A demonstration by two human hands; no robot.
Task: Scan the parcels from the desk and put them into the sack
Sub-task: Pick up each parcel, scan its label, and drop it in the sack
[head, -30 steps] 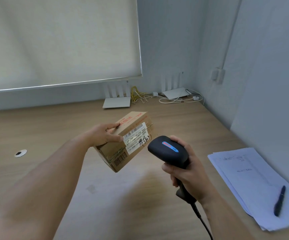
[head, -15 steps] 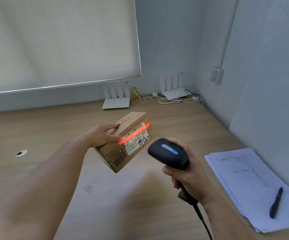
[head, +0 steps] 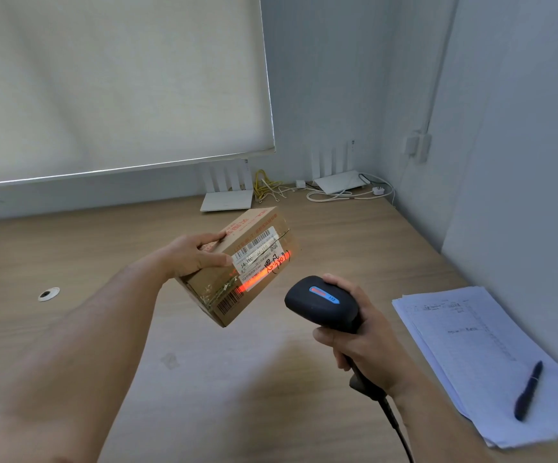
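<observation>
My left hand (head: pixel 193 254) holds a small brown cardboard parcel (head: pixel 217 289) tilted above the wooden desk (head: pixel 204 389). The parcel's white label with barcodes and black handwriting faces my right. My right hand (head: pixel 366 342) grips a black handheld barcode scanner (head: pixel 321 304) with a trailing cable, aimed at the parcel from the right, a short gap away. An orange-red scan line glows across the lower part of the label. No sack is in view.
A stack of white papers (head: pixel 478 355) with a dark pen (head: pixel 528 390) lies at the desk's right edge. Two white routers (head: pixel 227 200) (head: pixel 339 182) and loose cables (head: pixel 347 195) sit at the back by the wall. A cable grommet (head: pixel 49 293) is at left.
The scanner's orange light came on half a second ago and has slid lower on the label. The parcel and both hands have barely moved.
</observation>
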